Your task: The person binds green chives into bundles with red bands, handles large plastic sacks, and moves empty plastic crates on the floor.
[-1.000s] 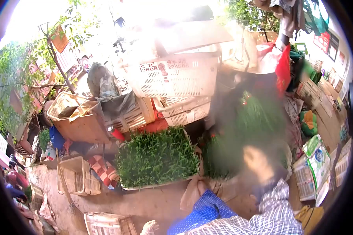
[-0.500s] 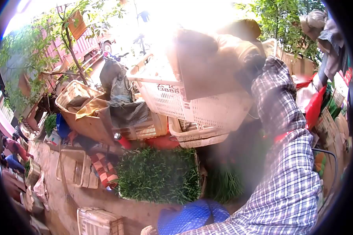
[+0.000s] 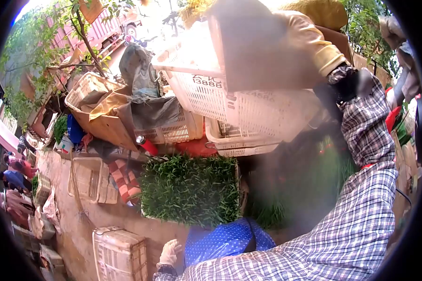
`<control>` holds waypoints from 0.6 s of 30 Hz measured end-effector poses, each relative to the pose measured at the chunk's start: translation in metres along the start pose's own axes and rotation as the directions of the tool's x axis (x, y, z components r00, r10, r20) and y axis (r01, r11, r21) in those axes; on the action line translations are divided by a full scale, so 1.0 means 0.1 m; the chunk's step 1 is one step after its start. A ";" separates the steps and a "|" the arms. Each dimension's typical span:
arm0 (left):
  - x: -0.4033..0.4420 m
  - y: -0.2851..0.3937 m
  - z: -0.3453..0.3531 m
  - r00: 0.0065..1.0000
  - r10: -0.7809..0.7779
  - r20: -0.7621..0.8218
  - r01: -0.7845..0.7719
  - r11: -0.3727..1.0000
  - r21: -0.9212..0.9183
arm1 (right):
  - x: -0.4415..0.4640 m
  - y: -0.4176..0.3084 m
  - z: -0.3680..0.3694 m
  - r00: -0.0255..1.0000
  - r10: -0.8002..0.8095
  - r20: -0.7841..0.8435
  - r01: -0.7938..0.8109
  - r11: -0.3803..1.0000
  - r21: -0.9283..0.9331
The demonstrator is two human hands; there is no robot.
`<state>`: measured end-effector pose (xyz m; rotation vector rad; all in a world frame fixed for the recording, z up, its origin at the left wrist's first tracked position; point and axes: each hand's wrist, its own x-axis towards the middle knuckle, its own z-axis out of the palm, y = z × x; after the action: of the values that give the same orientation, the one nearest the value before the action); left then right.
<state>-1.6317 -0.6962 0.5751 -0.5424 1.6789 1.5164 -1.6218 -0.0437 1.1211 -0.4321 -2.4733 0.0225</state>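
Observation:
My left hand [image 3: 170, 253], in a pale glove, is at the bottom of the view beside my blue dotted apron [image 3: 220, 243]. Its fingers are stretched out and it holds nothing. My right arm, in a checked sleeve [image 3: 356, 215], reaches up the right side. A dark, smeared patch hides my right hand [image 3: 358, 83], so its fingers and any grip are unclear. Close by is the yellow sleeve [image 3: 316, 42] of another person. In front of me sits a tray of dense green leaves [image 3: 190, 189], with long green stalks [image 3: 272, 213] to its right.
A large white crate [image 3: 197, 93] printed with numbers leans over another crate [image 3: 241, 145]. At left are a brown box [image 3: 105, 126], a pale crate [image 3: 86, 175] and a red-checked cloth [image 3: 124, 180]. An upturned crate [image 3: 119, 253] stands near my left hand. People [image 3: 16, 175] are far left.
My left hand has risen further into view. My right arm appears farther right, and the yellow sleeve now reaches near its end. The whole view has shifted a little.

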 end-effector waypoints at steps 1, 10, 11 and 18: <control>0.01 0.02 -0.02 1.000 -0.011 0.017 0.011 1.000 0.020 | -0.05 -0.04 -0.09 0.998 0.046 0.035 -0.048 0.998 0.035; 0.76 0.11 -0.82 0.984 -0.114 0.139 0.083 0.975 0.206 | -0.65 -0.90 -0.91 0.993 0.118 -0.023 -0.098 0.908 0.407; 0.82 0.25 -0.84 0.982 -0.154 0.109 0.128 0.967 0.219 | -0.73 -1.08 -0.97 0.987 0.100 -0.124 -0.057 0.949 0.311; 1.76 1.08 -0.62 0.937 -0.162 0.310 0.054 0.943 0.329 | -1.09 -1.36 -1.55 0.925 0.238 -0.296 -0.108 0.912 0.396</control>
<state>-1.8349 -0.7017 0.5035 -0.1895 1.5536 1.1517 -1.4899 -0.2197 1.1995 -0.4480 -2.0217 0.4506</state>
